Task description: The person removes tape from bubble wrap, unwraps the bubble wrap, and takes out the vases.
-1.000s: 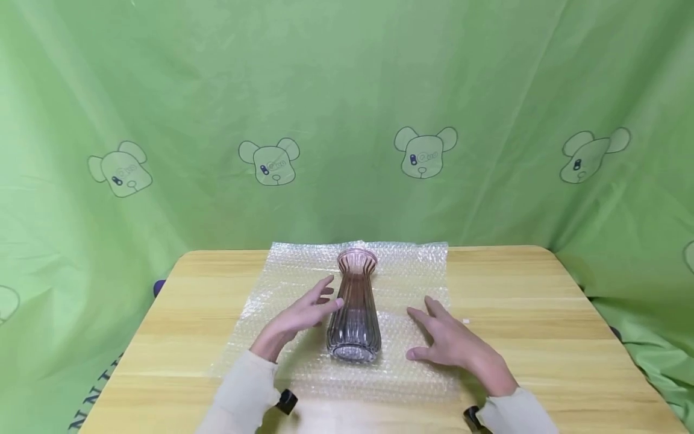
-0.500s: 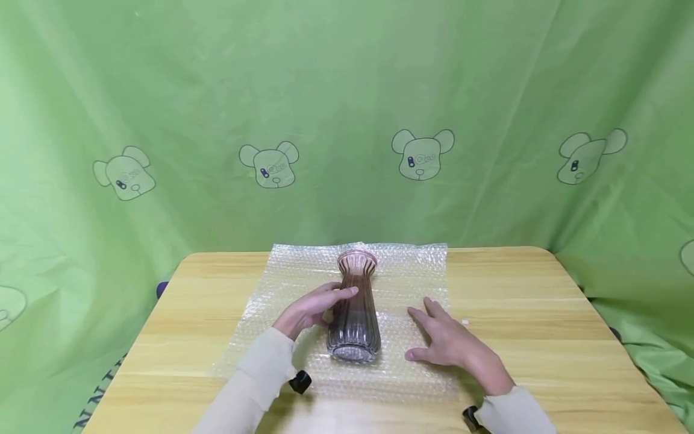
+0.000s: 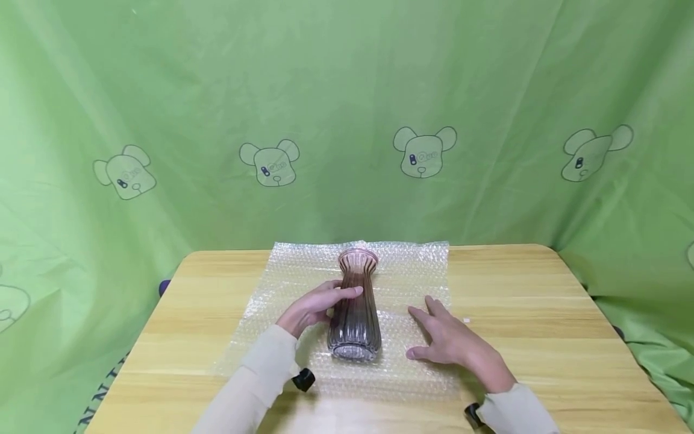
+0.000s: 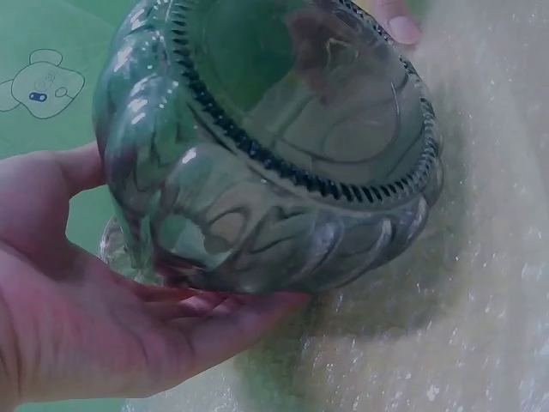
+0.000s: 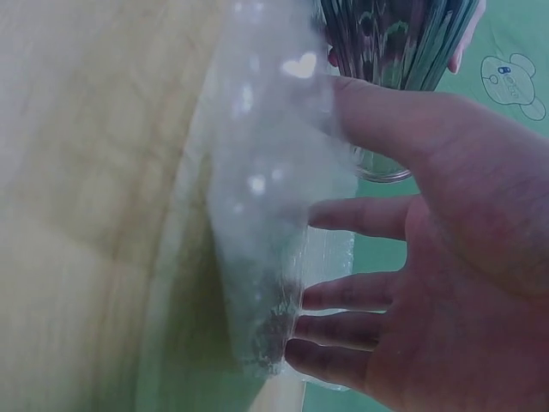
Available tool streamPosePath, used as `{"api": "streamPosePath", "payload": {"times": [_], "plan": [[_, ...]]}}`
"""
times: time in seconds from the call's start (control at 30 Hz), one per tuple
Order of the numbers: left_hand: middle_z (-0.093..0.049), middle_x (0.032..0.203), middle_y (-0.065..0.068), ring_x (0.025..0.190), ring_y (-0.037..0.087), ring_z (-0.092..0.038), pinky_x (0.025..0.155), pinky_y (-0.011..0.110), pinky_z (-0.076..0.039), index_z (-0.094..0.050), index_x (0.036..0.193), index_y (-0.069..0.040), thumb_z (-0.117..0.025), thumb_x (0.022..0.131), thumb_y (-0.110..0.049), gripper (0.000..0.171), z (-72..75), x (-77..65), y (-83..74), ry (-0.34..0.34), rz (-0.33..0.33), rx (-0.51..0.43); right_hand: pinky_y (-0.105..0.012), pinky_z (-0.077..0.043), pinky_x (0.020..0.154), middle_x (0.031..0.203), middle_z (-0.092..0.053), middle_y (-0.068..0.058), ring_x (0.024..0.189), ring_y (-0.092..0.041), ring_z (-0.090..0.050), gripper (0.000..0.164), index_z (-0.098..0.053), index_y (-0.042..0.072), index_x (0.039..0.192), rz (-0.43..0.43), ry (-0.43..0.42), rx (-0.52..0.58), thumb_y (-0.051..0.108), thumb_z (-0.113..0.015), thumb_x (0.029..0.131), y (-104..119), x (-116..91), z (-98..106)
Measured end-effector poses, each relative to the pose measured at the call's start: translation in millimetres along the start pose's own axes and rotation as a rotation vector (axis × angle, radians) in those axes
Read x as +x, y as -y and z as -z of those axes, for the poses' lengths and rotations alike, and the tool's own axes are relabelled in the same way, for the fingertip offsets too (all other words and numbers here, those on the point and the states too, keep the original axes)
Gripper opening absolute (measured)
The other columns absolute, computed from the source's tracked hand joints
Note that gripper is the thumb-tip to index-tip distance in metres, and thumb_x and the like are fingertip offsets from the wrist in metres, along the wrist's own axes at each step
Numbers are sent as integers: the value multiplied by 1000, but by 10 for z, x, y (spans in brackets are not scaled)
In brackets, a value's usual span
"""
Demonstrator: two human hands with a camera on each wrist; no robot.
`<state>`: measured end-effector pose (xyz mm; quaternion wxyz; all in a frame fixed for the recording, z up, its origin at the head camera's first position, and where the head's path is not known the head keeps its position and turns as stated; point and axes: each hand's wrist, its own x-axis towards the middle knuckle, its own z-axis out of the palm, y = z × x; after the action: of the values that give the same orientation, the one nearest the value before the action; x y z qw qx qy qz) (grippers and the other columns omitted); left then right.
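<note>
A ribbed glass vase [image 3: 355, 328], pink at the mouth and dark grey toward the base, lies on a sheet of bubble wrap [image 3: 303, 271]. Its mouth points away from me and its base faces me. My left hand [image 3: 320, 303] grips the vase's middle, thumb on top and fingers round the left side. In the left wrist view the vase's base [image 4: 300, 86] fills the upper middle, above the left palm [image 4: 86, 318]. To the right of the vase, my right hand [image 3: 447, 340] rests with spread fingers on the wrap. Those fingers [image 5: 352, 287] lie fairly straight against the bubble wrap [image 5: 266, 189].
The bubble wrap lies on a wooden table [image 3: 542, 337], reaching its far edge. A small white scrap [image 3: 466, 320] sits right of the wrap. Green cloth [image 3: 347, 199] with printed bear heads hangs behind and at both sides of the table.
My left hand has moved right and taken hold of the vase's middle, its thumb now on top of the glass. The right hand and the vase have hardly moved.
</note>
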<state>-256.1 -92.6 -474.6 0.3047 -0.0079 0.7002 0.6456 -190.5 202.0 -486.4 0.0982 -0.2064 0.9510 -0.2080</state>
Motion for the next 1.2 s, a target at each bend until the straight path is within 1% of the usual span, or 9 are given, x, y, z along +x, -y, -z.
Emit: {"api": "streamPosePath", "payload": {"times": [0.17,0.33,0.43,0.57,0.7,0.87,0.97,1.1,1.2], "plan": [[-57,137,23,130,42,-53,105,66,-46,-35,153,4,-72,94,-34,79,-26,-4,4,-1,0,-18,-72,-35,108,158,-17,-42,142,-60,-26,94,-46,0,152,-16,12,4,44,-86,78,-8,-21,8],[-57,137,24,130,43,-53,104,66,-46,-27,158,1,-74,93,-31,86,-41,-20,-40,5,-16,-35,-72,-34,109,157,-19,-43,142,-60,-27,95,-48,-1,150,-3,8,-3,45,-87,77,-10,-63,21],[-55,138,26,131,44,-52,103,67,-47,-24,159,-1,-75,92,-27,88,-50,-36,-107,10,-49,-48,-72,-34,110,156,-21,-44,142,-60,-27,94,-49,-1,149,14,-2,-9,45,-87,77,-19,-96,36],[-50,144,27,133,45,-50,104,70,-44,-21,161,-5,-74,93,-21,88,-61,-55,-197,12,-98,-92,-71,-35,109,155,-22,-44,141,-60,-28,94,-49,-2,149,27,-12,-25,46,-86,78,-46,-149,37],[-44,151,25,130,43,-53,105,66,-46,-16,163,-8,-75,93,-19,92,-68,-73,-272,12,-143,-124,-71,-36,109,155,-23,-43,141,-60,-29,95,-49,-1,149,25,-17,-31,47,-86,78,-66,-217,21],[-44,150,21,122,39,-59,101,55,-53,-23,163,-10,-77,89,-10,91,-38,-79,-350,-6,-206,-168,-71,-38,108,154,-25,-44,139,-61,-31,93,-49,-2,149,46,-37,-27,45,-86,78,-66,-309,9],[-47,147,22,122,39,-59,101,53,-53,-27,161,-11,-78,85,-1,92,-17,-71,-398,-21,-245,-191,-69,-39,108,153,-26,-44,139,-61,-32,92,-50,-2,148,59,-45,-28,45,-86,78,-57,-378,7],[-44,150,22,127,40,-56,106,53,-50,-26,162,-13,-82,80,2,101,0,-56,-470,-74,-309,-130,-67,-41,108,154,-27,-43,139,-60,-33,92,-50,-2,149,60,-43,-34,45,-86,78,-51,-476,1],[-41,154,18,133,39,-50,112,55,-44,-25,163,-15,-88,74,-1,110,27,-51,-529,-140,-356,-32,-66,-43,107,153,-27,-43,138,-59,-35,93,-50,-2,148,67,-46,-44,46,-87,78,-48,-530,-5]]}}
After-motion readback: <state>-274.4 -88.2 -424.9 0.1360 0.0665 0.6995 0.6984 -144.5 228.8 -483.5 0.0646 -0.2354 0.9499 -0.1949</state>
